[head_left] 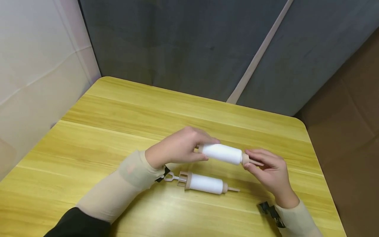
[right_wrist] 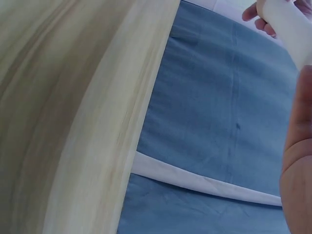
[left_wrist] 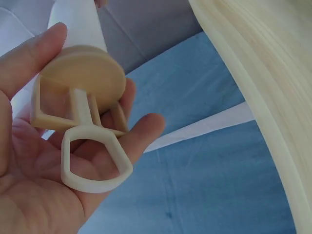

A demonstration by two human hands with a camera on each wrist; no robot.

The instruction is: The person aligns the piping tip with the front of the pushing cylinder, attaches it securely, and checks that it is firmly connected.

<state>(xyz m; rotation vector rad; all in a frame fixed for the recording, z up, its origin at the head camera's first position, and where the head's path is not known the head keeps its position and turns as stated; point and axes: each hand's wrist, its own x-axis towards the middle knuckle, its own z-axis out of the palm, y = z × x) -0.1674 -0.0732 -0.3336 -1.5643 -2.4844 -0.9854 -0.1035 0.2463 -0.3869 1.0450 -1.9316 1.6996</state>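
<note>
A syringe with a white barrel (head_left: 222,153) and tan end pieces is held up over the table, slightly tilted. My left hand (head_left: 180,144) grips its rear end, thumb and fingers around the tan flange (left_wrist: 97,73). Behind that flange, a cream ring handle (left_wrist: 92,186) on a thin rod lies over the palm. At the front, my right hand (head_left: 270,169) pinches the tan tip piece between thumb and fingers. A second, similar syringe (head_left: 206,183) lies on the table just below, its nozzle pointing right and its ring handle near my left wrist.
The wooden table (head_left: 124,131) has rounded far corners. A dark grey cloth (head_left: 183,42) with a pale strip (head_left: 260,52) hangs behind it. A white cloth (head_left: 44,82) stands at left and a brown panel (head_left: 346,115) at right.
</note>
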